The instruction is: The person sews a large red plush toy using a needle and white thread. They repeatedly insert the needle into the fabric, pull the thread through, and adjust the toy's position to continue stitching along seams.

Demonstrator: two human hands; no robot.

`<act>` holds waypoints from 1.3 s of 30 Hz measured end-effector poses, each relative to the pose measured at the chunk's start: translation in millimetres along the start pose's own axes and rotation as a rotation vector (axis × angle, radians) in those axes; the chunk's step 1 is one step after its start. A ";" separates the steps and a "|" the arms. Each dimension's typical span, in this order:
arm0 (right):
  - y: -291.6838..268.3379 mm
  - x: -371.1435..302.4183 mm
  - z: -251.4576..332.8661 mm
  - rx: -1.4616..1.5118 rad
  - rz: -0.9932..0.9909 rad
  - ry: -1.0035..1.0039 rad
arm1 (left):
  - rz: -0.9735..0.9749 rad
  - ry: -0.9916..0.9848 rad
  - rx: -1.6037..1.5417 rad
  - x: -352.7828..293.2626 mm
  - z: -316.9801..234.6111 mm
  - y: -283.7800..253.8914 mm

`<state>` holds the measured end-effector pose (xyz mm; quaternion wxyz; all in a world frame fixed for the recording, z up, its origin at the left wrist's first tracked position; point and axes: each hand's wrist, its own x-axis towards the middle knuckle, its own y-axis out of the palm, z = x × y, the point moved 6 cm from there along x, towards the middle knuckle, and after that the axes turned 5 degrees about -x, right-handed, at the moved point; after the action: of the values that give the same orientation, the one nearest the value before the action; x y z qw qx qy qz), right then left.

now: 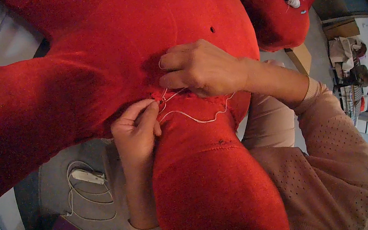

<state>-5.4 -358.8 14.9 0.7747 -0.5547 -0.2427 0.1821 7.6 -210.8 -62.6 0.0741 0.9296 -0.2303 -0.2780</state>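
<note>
A big stuffed red plush piece [213,191] with rounded, limb-like parts fills the middle of the head view. At a seam in its fold, the thumb and fingertips of my left hand [136,124] pinch the red fabric. My right hand [208,69] is just above and to the right, its fingers curled in. White thread [199,120] runs from the seam up under those fingers, with a loose loop lying over the plush. The right fingertips are partly hidden, and no needle can be made out.
A small dark hole [212,29] shows in the red fabric. At the upper right, a white thread spool [292,1] rests on another red plush part. A white power strip [88,176] with a looped cord lies at lower left. A cardboard box [300,58] stands behind my right arm.
</note>
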 end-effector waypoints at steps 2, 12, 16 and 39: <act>1.2 4.3 0.0 0.018 0.071 -0.002 | 0.005 0.049 0.038 -0.4 -1.8 -0.2; 9.7 7.0 0.7 0.090 0.099 -0.033 | -0.012 0.132 0.104 1.8 -3.9 3.0; 8.1 10.1 -3.4 0.099 0.127 -0.087 | -0.004 0.151 0.152 3.8 -1.6 2.2; 12.1 23.1 -14.6 0.180 0.204 -0.199 | 0.038 0.263 0.308 5.4 5.2 -1.7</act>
<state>21.7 -353.5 3.5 0.7710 -0.4840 -0.2433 0.3348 9.4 -211.9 -70.0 -0.0342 0.9537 -0.2761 -0.1143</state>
